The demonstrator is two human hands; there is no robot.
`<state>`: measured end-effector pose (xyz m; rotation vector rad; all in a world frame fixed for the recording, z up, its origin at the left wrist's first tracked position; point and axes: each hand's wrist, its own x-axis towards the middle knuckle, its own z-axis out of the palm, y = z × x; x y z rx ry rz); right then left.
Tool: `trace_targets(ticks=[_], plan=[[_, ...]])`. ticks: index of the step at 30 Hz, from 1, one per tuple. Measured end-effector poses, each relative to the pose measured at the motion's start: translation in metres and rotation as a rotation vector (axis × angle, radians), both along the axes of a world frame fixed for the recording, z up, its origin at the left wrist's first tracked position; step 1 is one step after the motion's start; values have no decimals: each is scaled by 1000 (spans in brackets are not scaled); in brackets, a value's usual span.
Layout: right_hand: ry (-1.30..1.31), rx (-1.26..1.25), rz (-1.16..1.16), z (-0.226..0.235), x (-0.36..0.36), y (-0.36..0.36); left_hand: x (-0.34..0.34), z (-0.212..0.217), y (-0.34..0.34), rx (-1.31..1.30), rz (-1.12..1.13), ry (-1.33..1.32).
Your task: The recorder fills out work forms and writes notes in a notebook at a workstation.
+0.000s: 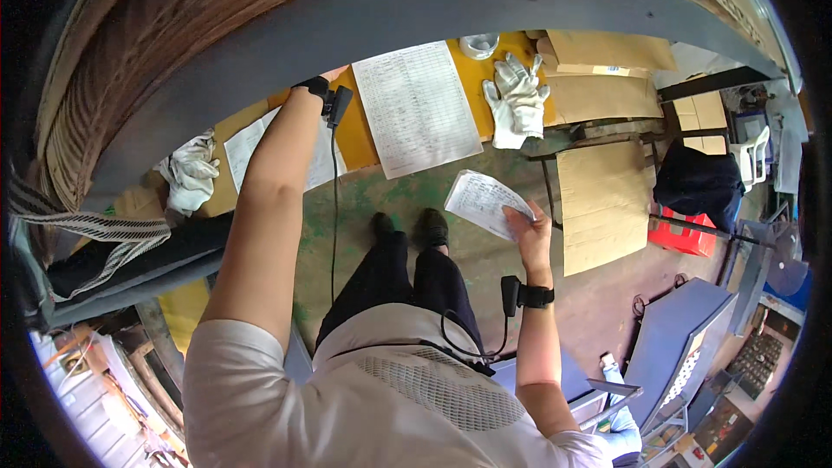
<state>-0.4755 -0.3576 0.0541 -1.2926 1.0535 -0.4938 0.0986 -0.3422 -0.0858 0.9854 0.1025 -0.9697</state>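
Paper slip pinched loosely in right hand – could slip to floor; left hand reaches the table, grip can't tell

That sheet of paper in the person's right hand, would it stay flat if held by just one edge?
Probably not. The small paper sheet is pinched at one edge by the right hand and already looks slightly curved, so it likely flops. It seems thin and light, so moving air could probably shift it.

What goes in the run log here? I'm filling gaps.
right hand: holds paper slip | left hand: on yellow table, by printed sheet
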Motion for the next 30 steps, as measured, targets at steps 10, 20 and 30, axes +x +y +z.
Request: trace_targets(ticks=[10,20,30], plan=[[-25,31,89,-9,8,-10,63,11,48,44,75,-180],[-142,65,131,-21,37,-25,-20,-20,59,182,195,-431],[-60,47,115,-22,12,-34,-119,16,49,285,126,-496]])
